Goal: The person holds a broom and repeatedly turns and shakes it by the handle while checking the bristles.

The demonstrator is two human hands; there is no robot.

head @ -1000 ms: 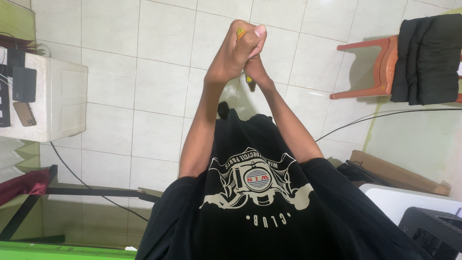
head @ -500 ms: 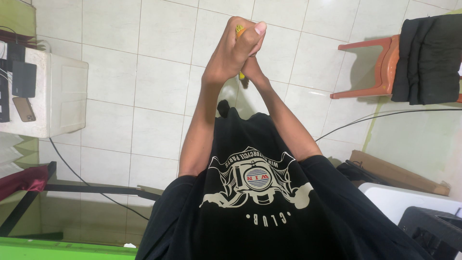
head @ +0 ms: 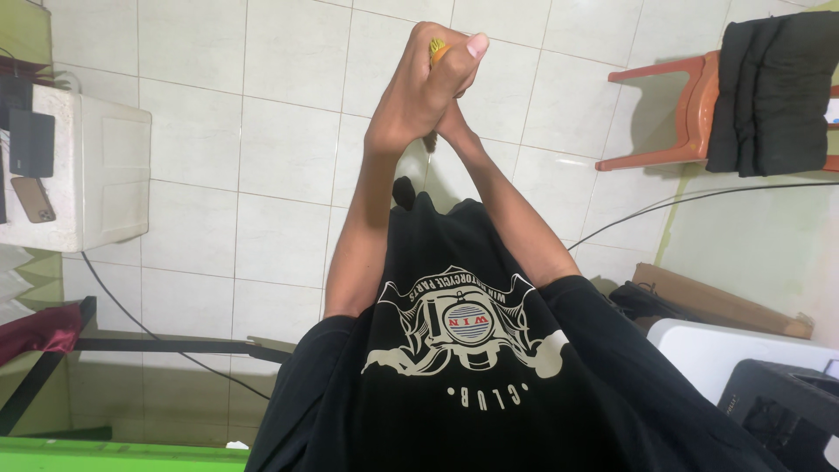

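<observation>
Both of my arms stretch forward over a white tiled floor (head: 288,149), hands clasped together. My left hand (head: 421,87) is on top, fist closed around a small yellow-orange object (head: 435,49) whose tip peeks out beside the thumb. My right hand (head: 454,122) is pressed under and behind the left, mostly hidden, and appears to grip the same object. The rest of the object is covered by the fingers. My black printed T-shirt (head: 472,376) fills the lower middle.
A white box (head: 105,175) at left carries a phone (head: 33,199) and dark devices. An orange plastic chair (head: 686,114) draped with black cloth (head: 773,92) stands top right. A cable (head: 699,198), cardboard (head: 717,301), a black crate (head: 786,411) and a black metal frame (head: 157,346) lie around.
My clasped hands have risen slightly and shifted a little left. The yellow end that showed below the hands is no longer visible.
</observation>
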